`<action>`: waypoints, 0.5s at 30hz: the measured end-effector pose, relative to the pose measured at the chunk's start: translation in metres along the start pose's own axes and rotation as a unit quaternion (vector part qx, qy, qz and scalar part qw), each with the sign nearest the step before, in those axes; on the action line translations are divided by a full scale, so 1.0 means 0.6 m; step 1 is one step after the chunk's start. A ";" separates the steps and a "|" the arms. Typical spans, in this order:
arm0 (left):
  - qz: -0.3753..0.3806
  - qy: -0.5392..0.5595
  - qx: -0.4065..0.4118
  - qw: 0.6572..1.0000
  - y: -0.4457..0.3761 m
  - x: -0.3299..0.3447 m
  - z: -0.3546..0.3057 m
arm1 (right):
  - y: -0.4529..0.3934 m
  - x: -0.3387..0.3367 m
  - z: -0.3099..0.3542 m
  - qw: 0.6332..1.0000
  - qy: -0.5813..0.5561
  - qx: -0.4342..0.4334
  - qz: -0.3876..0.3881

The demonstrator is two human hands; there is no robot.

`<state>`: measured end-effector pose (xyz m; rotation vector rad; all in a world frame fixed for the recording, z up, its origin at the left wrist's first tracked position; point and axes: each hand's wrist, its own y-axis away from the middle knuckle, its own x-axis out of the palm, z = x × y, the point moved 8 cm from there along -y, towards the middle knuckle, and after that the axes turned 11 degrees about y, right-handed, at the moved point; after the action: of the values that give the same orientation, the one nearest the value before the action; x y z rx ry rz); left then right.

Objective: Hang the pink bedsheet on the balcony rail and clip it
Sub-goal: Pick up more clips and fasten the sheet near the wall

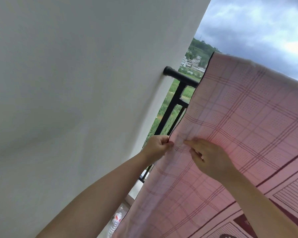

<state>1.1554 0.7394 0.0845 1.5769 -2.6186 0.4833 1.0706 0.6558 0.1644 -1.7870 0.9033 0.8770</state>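
Both hands work at the left edge of the pink bedsheet (239, 117), partway down its hanging side. Left hand (157, 147) has its fingers curled in, thumb and fingertips pinching the sheet's dark-hemmed edge where the fabric bunches into small folds. Right hand (210, 158) lies against the front of the cloth just beside the left; its fingers point toward the left hand and its thumb and forefinger nip a small gather of the checked fabric, the other fingers loosely bent. The two hands are close together, almost touching, with only a narrow strip of sheet between them.

The bedsheet is draped over the black balcony rail (181, 77), its upper fold rising against the sky and the rest falling toward the camera, covering most of the rail. Its upper area is a pink check with dotted squares; lower right shows dark maroon borders and ornamental panels. Only the rail's left end shows, fixed into the white wall (76, 83), with a few black bars below it. A clear plastic bottle (116, 220) stands on the balcony floor beneath the sheet's edge. Beyond the rail are green fields, buildings, a wooded hill and cloudy sky.
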 end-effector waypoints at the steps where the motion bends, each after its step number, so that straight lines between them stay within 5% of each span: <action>1: -0.005 -0.041 0.022 0.999 -0.002 0.002 -0.005 | -0.001 -0.002 0.002 1.000 0.004 -0.001 0.002; 4: -0.070 -0.126 0.058 0.988 -0.001 0.002 -0.008 | -0.005 -0.006 0.012 1.000 0.006 -0.012 0.001; 7: -0.099 -0.100 0.075 0.987 0.001 -0.003 -0.006 | -0.009 -0.009 0.021 1.000 0.007 -0.020 0.005; 11: -0.007 -0.032 0.090 0.995 0.005 -0.012 -0.007 | -0.016 -0.016 0.029 0.999 0.002 -0.033 -0.008; 15: 0.032 -0.117 0.121 0.985 0.006 -0.009 -0.015 | -0.013 -0.013 0.030 0.999 -0.004 -0.040 -0.009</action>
<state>1.1538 0.7482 0.0913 1.7164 -2.8880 0.6831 1.0703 0.6769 0.1684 -1.8563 0.8571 0.9204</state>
